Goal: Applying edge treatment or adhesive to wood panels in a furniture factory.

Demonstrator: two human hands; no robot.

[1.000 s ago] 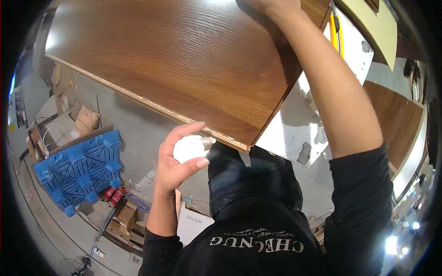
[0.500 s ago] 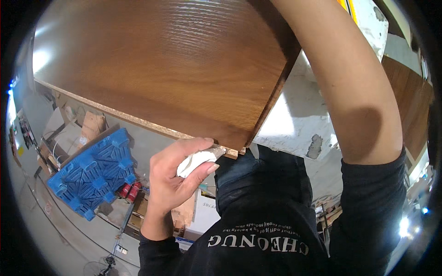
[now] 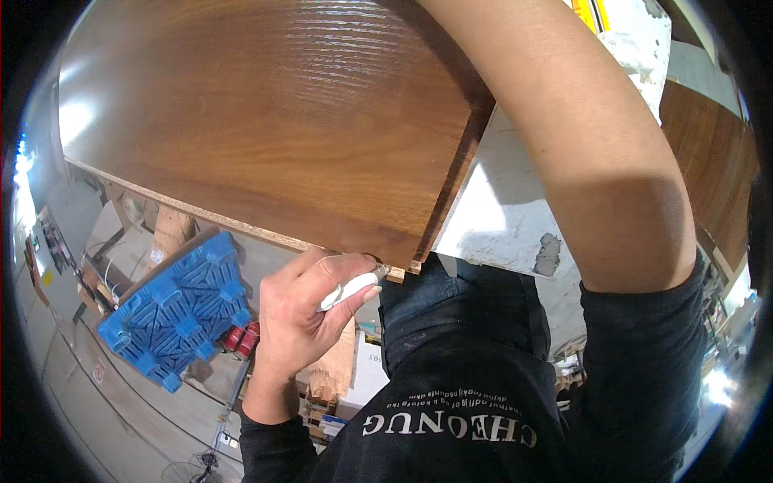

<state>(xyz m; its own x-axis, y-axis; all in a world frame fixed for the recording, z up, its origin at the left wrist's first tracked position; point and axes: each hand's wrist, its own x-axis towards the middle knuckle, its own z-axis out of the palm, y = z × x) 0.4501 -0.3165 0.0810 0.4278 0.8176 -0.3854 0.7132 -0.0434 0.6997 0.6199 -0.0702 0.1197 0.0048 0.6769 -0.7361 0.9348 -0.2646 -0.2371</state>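
My left hand (image 3: pixel 294 314) is closed around a crumpled white cloth (image 3: pixel 348 291), pinched between thumb and fingers. The cloth is against the raw chipboard edge of a brown wood-grain panel (image 3: pixel 266 153), close to the panel's near right corner. Under it, a second brown board (image 3: pixel 456 181) shows as a darker strip along the right side. My bare right forearm (image 3: pixel 580 137) reaches up over the panel's right side and leaves the picture at the top, so the right hand is out of sight.
Beneath the panel's right side is a scuffed white work surface (image 3: pixel 515 209), with a yellow object (image 3: pixel 592 14) at its far end. A blue plastic pallet (image 3: pixel 181 310) is at lower left, near red cylinders (image 3: pixel 240 340). Another brown board (image 3: pixel 708 153) stands at far right.
My left hand and the cloth have shifted very slightly along the panel's edge by the corner. My right forearm appears a little farther left, and the whole view has moved slightly.
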